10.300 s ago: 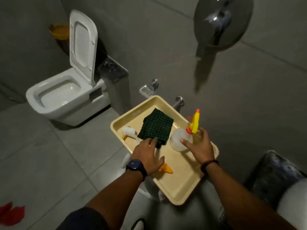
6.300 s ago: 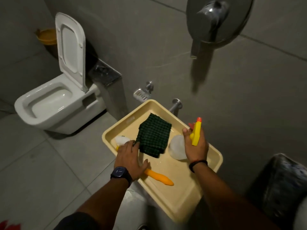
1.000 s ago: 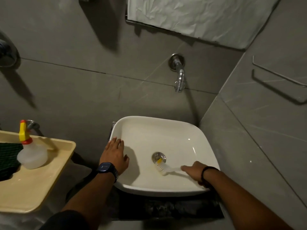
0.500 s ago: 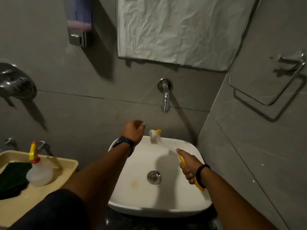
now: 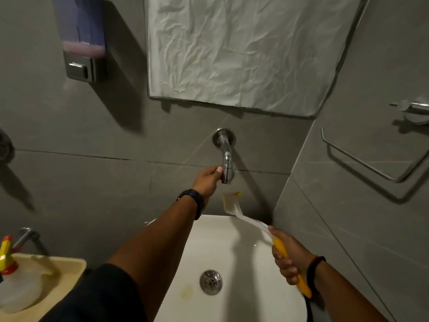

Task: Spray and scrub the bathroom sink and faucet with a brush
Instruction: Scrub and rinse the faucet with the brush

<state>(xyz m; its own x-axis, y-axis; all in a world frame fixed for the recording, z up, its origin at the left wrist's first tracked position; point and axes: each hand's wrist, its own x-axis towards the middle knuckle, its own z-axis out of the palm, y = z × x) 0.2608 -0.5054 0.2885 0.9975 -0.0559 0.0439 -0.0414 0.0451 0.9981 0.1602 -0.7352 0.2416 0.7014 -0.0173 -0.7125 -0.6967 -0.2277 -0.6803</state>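
Note:
A chrome faucet (image 5: 225, 154) juts from the grey wall above the white sink (image 5: 243, 252). My left hand (image 5: 207, 178) is raised to the faucet's tip, thumb and fingers closed on its end. My right hand (image 5: 286, 259) grips the yellow handle of a brush (image 5: 253, 223); its white neck slants up and its bristle head sits just below the faucet's mouth, apart from it. The sink's steel drain (image 5: 210, 281) has a yellowish stain to its left. A clear spray bottle (image 5: 14, 287) with a yellow and red nozzle stands at the lower left.
The bottle stands in a cream tray (image 5: 60, 280) left of the sink. A soap dispenser (image 5: 81, 40) hangs on the wall at upper left, a paper-covered mirror (image 5: 243, 49) above the faucet. A wire towel holder (image 5: 371, 163) is on the right wall.
My left hand rose from above the sink's back rim to the faucet's tip and closed on it. My right hand lifted the brush head up beneath the faucet. The view tilted up.

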